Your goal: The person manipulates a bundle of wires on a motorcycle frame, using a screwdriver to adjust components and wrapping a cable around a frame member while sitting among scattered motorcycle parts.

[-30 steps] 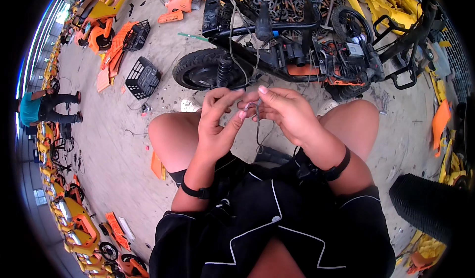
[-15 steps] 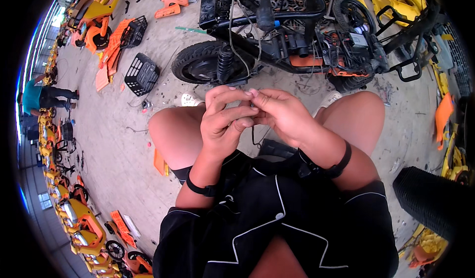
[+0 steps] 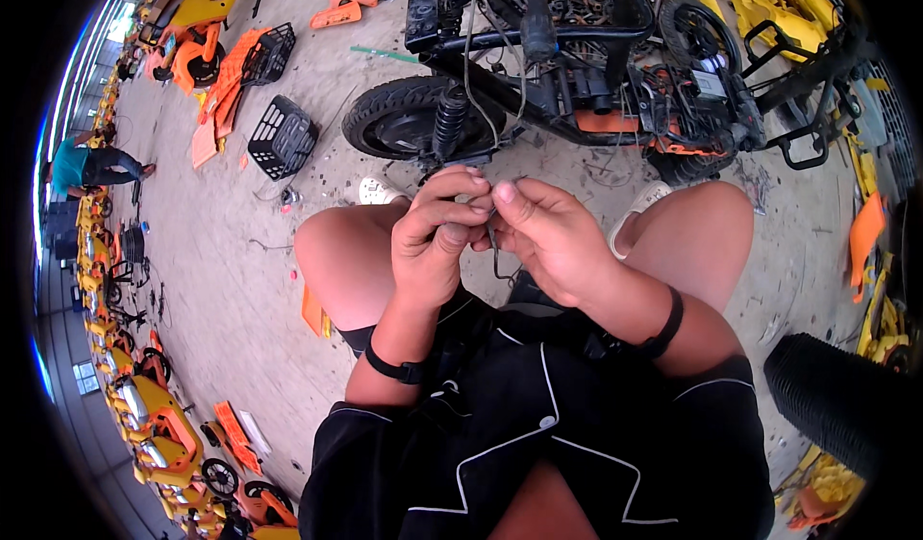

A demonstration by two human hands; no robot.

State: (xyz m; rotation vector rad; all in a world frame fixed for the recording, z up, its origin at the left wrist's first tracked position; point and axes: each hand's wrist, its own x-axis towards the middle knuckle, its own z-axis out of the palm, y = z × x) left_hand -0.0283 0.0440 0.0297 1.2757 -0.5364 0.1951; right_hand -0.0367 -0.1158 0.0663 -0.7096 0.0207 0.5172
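My left hand and my right hand meet in front of my lap, fingers curled and fingertips together. Between them they pinch a thin dark cable, whose loose end hangs below the fingers and curls at the bottom. Most of what lies between the fingertips is hidden. Just beyond my hands stands a stripped black scooter frame with its wheel, a shock absorber and exposed wiring. Neither hand touches it.
A black plastic basket and orange panels lie on the floor at left. Yellow and orange scooters line the left side, where another person bends over. A black ribbed object is at right. Yellow body panels are piled far right.
The view has shifted slightly, so the frame and floor things sit a little further right. My fingers have shifted slightly, still together, and the cable shows more below them.
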